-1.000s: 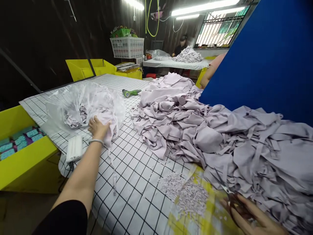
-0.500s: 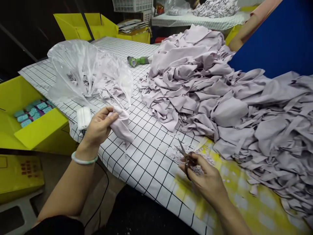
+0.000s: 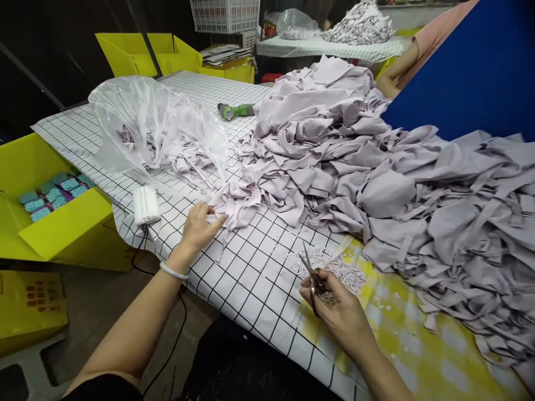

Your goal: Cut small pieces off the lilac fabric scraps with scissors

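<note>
On the checked tablecloth, a small piece of mauve cloth [image 3: 239, 203] lies spread and crumpled, with a thin strip trailing from its near side. My left hand [image 3: 199, 225] is at the cloth's left edge, thumb and fingers apart, touching or very close to it. In my right hand [image 3: 340, 312] is a pair of scissors [image 3: 314, 278] with dark handles, its blades slightly parted and pointing away from me. Small fabric clippings [image 3: 346, 273] are scattered just beyond the scissors. A large heap of mauve cloth pieces [image 3: 334, 145] rises to the right.
A clear plastic bag [image 3: 137, 122] with cloth pieces stands at the left, near a white corded box [image 3: 146, 205]. A green-handled tool [image 3: 236, 110] lies farther back. Yellow bins [image 3: 75, 223] flank the table. A blue panel [image 3: 463, 78] blocks the right; another person's arm [image 3: 397, 72] shows behind it.
My left hand has moved right and lowered the small cloth piece, which now lies on the table beside the heap. The right hand keeps the scissors in nearly the same place.
</note>
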Available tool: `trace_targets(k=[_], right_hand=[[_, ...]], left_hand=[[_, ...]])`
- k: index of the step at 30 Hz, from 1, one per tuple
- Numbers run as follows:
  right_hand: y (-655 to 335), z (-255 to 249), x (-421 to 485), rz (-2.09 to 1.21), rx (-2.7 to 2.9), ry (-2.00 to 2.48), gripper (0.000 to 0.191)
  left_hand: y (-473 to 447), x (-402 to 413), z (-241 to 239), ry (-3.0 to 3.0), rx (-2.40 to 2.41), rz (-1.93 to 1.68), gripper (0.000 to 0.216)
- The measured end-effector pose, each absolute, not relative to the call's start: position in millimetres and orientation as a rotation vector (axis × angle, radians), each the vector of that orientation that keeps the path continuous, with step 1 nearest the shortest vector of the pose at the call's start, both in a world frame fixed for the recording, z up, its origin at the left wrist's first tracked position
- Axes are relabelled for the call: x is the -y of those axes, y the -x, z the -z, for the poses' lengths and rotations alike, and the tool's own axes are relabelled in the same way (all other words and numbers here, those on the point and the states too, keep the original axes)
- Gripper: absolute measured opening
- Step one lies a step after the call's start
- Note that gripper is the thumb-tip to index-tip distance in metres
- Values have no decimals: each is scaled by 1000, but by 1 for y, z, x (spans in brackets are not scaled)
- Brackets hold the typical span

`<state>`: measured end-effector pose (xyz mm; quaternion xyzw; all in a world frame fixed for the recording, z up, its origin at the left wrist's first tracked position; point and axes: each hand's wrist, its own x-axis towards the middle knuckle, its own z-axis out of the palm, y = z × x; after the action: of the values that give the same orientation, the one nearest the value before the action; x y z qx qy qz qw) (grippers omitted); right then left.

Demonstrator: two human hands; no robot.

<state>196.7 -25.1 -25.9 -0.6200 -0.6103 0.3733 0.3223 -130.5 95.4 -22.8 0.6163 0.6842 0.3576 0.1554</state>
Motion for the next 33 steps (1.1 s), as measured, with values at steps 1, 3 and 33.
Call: trace_targets(k=[1,3,33], right_hand=[[-193,25,23,-985,1637,1601,30],[-184,21,18,-974,1673,1543,27],[-73,10,-44,-1229,1394,944,27]], left_hand=[[121,-100,27,-1789,-1956,-1017,24],[100,-117,33,-1821,-1934,-1009,22],[92,-49,-57,-977,-1030,-845,25]])
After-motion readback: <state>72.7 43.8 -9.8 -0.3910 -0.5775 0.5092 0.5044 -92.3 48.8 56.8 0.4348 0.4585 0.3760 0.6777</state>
